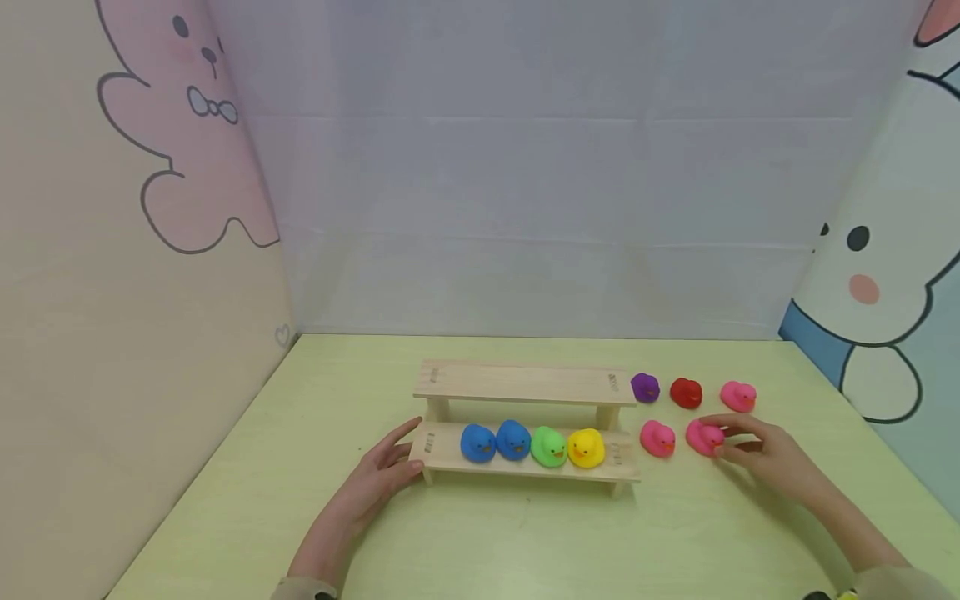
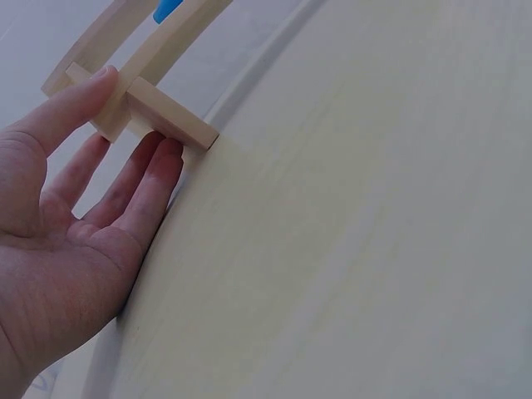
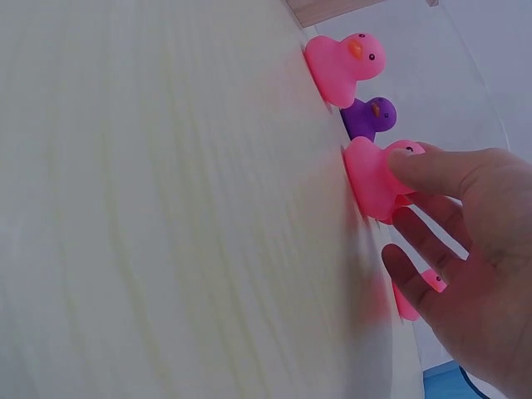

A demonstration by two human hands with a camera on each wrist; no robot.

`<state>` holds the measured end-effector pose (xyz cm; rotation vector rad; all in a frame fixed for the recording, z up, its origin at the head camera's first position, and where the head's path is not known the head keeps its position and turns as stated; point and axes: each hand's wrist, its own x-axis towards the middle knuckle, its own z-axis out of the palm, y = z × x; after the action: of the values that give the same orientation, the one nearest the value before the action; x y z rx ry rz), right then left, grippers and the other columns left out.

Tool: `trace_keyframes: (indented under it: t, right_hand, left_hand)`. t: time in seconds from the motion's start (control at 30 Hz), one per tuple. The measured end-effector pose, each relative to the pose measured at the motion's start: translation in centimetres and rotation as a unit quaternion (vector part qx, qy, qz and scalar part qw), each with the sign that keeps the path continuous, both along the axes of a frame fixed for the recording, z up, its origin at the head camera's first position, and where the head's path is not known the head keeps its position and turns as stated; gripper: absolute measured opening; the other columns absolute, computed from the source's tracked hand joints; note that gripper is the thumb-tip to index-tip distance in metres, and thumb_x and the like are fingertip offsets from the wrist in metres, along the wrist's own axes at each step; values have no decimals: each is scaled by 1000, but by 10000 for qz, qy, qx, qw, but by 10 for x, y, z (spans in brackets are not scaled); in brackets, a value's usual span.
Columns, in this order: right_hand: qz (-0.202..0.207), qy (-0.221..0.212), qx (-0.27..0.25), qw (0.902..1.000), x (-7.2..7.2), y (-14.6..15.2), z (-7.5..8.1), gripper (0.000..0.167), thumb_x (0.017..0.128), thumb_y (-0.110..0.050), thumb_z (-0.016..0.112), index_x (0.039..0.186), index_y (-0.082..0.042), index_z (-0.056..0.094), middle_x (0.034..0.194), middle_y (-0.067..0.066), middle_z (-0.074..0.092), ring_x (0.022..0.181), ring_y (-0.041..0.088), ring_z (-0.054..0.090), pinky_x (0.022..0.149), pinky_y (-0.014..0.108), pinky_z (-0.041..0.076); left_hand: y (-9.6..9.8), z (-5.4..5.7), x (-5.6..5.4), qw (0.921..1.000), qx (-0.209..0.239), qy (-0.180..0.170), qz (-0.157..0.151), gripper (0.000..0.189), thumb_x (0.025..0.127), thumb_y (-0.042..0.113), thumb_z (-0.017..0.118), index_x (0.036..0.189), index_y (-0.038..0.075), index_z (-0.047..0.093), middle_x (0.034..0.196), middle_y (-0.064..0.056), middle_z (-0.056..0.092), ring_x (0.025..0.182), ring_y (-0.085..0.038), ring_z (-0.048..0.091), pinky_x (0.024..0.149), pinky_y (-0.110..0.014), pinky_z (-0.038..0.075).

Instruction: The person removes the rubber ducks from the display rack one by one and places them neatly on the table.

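Forearms [image 1: 847, 521] reach forward, well apart — left grip [image 1: 381, 468] and right grip [image 1: 767, 454] both pinching, thumbs [image 2: 71, 112] opposite fingers [image 2: 150, 183].

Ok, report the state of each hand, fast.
Left hand: holding the left end of the pale wooden two-tier rack, between thumb and fingers.
Right hand: holding a small, rounded pink toy duck between thumb and fingers.

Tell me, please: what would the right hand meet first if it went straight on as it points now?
The right hand would first meet the pink duck it pinches; beyond that, probably the other front pink duck, nearer the wooden stand, though depth is unclear.
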<state>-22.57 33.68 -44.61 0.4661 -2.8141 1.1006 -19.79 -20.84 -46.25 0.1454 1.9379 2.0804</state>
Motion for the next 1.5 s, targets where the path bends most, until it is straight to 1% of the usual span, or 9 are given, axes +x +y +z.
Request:
trace_keyframes:
  t: [0.2, 0.37, 0.43, 0.63, 0.83, 1.03, 1.13, 1.37, 1.5]
  right_hand:
    - [-37, 7, 58, 10000, -1, 0, 0, 37, 84, -20, 66, 119, -12, 57, 116, 9, 54, 89, 2, 52, 71, 18, 49]
    - [-97, -26, 127, 9999, -1, 1, 0, 38, 83, -22, 66, 119, -12, 57, 116, 9, 54, 89, -1, 51, 71, 17, 48]
    - [-130, -37, 147, 9998, -1, 1, 0, 39, 83, -23, 66, 120, -13, 57, 116, 9, 55, 91, 3, 53, 71, 17, 48]
    - [-233, 33, 250, 9994, -2, 2, 3, 47, 82, -30, 67, 124, -13, 54, 122, 14, 50, 104, 32, 46, 72, 17, 47]
    - [-292, 358, 293, 9985, -2, -2, 11, 46, 83, -28, 67, 124, -12, 54, 126, 14, 46, 104, 31, 43, 73, 17, 45]
    - [-335, 455, 305, 9979, 0, -12, 23, 49, 83, -28, 67, 126, -10, 52, 124, 15, 47, 105, 34, 44, 72, 13, 42]
    - [-331, 652, 306, 9969, 2, -21, 30, 50, 82, -26, 68, 126, -11, 51, 122, 12, 49, 105, 29, 44, 73, 12, 41]
    - [-29, 1429, -8, 9897, 6, -46, 47, 52, 77, -14, 73, 125, -14, 53, 116, 6, 54, 102, -5, 40, 78, 7, 38]
    - [0, 1482, -96, 9889, 7, -59, 59, 51, 77, -13, 72, 124, -18, 53, 117, 1, 55, 103, -6, 41, 78, 5, 37]
  left_hand:
    - [3, 16, 7, 9999, 20, -131, -58, 69, 85, 9, 63, 143, 21, 26, 131, -19, 41, 112, -22, 51, 92, -34, 42]
    - [2, 7, 3, 9999, 30, -97, -10, 67, 85, 9, 62, 142, 24, 29, 131, -18, 42, 111, -21, 51, 91, -32, 43]
    - [1, 4, 2, 9999, 62, -89, 15, 66, 86, 9, 61, 141, 25, 29, 131, -18, 42, 111, -21, 51, 90, -31, 43]
    - [3, 17, 8, 9999, 94, -89, -105, 68, 86, 8, 61, 143, 19, 27, 131, -20, 41, 111, -21, 51, 92, -34, 42]
    - [4, 21, 8, 9998, 41, -91, -145, 68, 86, 8, 60, 143, 19, 25, 131, -19, 41, 111, -21, 51, 92, -33, 42]
    - [3, 16, 6, 9999, 68, -120, -88, 69, 86, 8, 61, 143, 20, 25, 131, -19, 41, 111, -22, 51, 91, -33, 42]
    - [2, 9, 4, 9999, 71, -129, -8, 68, 85, 8, 62, 142, 22, 27, 131, -19, 42, 110, -22, 51, 90, -32, 43]
    - [0, -4, -1, 9999, 60, -56, 79, 66, 85, 8, 62, 140, 27, 32, 130, -19, 43, 111, -24, 51, 90, -32, 43]
    - [-1, -5, -2, 10000, 8, -32, 71, 66, 84, 11, 63, 140, 28, 32, 130, -18, 43, 112, -24, 51, 90, -32, 43]
